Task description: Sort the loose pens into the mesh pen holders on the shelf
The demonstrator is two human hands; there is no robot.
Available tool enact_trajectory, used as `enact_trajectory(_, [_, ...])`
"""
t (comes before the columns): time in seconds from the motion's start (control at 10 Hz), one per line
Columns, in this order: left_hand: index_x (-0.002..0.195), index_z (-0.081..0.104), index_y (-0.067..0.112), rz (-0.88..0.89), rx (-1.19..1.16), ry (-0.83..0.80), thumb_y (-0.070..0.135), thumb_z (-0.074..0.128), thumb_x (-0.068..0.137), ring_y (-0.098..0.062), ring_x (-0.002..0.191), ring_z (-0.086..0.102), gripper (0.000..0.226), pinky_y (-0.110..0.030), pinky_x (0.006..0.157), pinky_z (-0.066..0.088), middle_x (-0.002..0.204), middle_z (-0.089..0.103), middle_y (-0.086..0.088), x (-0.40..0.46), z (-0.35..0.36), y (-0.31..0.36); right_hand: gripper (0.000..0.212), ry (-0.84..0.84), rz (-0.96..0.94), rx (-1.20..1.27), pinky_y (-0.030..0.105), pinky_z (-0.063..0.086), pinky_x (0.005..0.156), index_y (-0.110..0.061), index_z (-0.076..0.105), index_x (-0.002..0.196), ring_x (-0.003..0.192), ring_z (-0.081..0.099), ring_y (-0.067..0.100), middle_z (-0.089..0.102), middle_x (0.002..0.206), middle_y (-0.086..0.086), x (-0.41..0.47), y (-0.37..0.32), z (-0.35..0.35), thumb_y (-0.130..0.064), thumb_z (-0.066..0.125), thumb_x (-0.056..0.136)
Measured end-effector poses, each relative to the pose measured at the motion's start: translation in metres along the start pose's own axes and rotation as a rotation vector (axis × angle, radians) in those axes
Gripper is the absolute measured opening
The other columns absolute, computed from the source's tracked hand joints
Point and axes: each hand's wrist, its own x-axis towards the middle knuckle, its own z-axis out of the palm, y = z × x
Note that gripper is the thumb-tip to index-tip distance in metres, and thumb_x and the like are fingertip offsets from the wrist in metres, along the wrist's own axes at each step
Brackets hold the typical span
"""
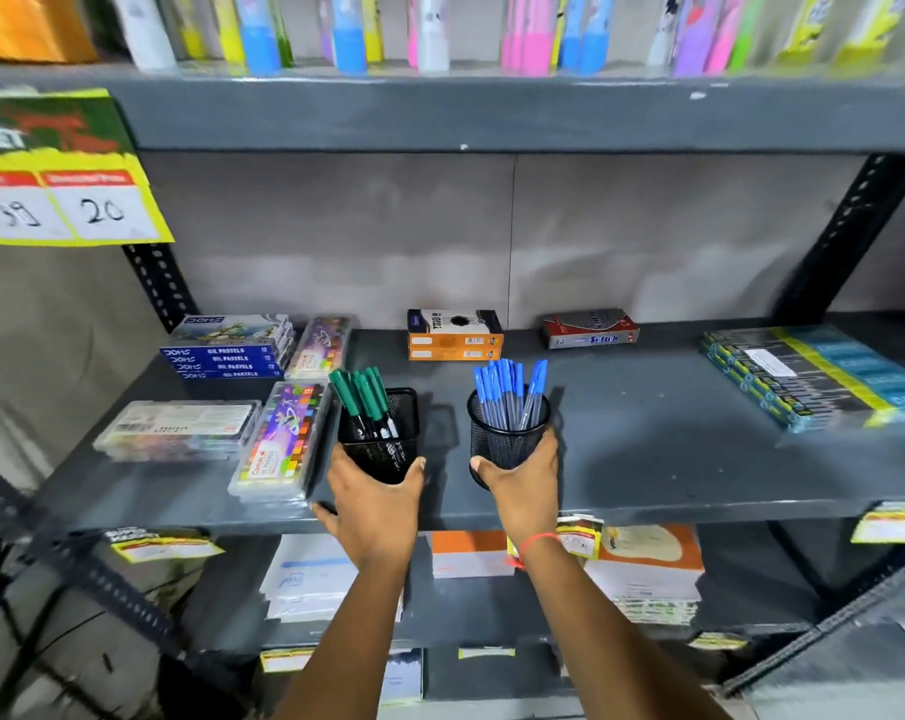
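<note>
Two black mesh pen holders stand near the front of the grey shelf (647,459). The square holder (388,449) on the left carries several green-capped pens (364,397). The round holder (502,439) on the right carries several blue-capped pens (510,389). My left hand (375,504) wraps the lower front of the square holder. My right hand (523,485) wraps the lower front of the round holder, and a red thread sits on that wrist. No loose pens are visible on the shelf.
Oil pastel boxes (229,350) and clear colour-set cases (284,444) lie left of the holders. An orange box (455,340) and a red box (588,332) sit at the back. Flat packs (809,376) lie at the right. Paper stacks (642,574) fill the shelf below.
</note>
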Motion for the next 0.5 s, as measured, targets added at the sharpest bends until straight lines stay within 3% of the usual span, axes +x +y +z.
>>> enact_trajectory(0.2, [0.139, 0.018, 0.01, 0.014, -0.045, -0.058, 0.038, 0.079, 0.066, -0.029, 0.135, 0.03, 0.099, -0.054, 0.114, 0.005, 0.143, 0.035, -0.015, 0.0, -0.007, 0.002, 0.106, -0.052, 0.018, -0.047, 0.04, 0.034, 0.115, -0.012, 0.016, 0.149, 0.138, 0.037, 0.027, 0.036, 0.151, 0.01, -0.002, -0.002, -0.005, -0.016, 0.083, 0.066])
enact_trajectory(0.3, [0.141, 0.013, 0.01, 0.089, -0.032, -0.08, 0.038, 0.08, 0.064, -0.033, 0.137, 0.022, 0.106, -0.055, 0.113, 0.012, 0.149, 0.023, -0.017, -0.001, -0.019, 0.003, 0.113, -0.056, 0.018, -0.137, 0.043, 0.018, 0.121, -0.011, 0.002, 0.152, 0.149, 0.01, 0.026, 0.017, 0.16, 0.01, -0.012, -0.004, -0.008, -0.023, 0.08, 0.071])
enact_trajectory(0.5, [0.142, 0.007, 0.009, 0.393, 0.132, -0.096, 0.045, 0.063, 0.078, -0.03, 0.141, 0.011, 0.093, -0.051, 0.114, 0.008, 0.153, 0.014, -0.017, -0.01, -0.065, -0.001, 0.096, 0.096, -0.114, -0.308, 0.038, 0.008, 0.122, -0.005, 0.0, 0.151, 0.149, 0.003, 0.026, 0.007, 0.161, 0.011, -0.062, -0.012, -0.02, -0.036, 0.063, 0.086])
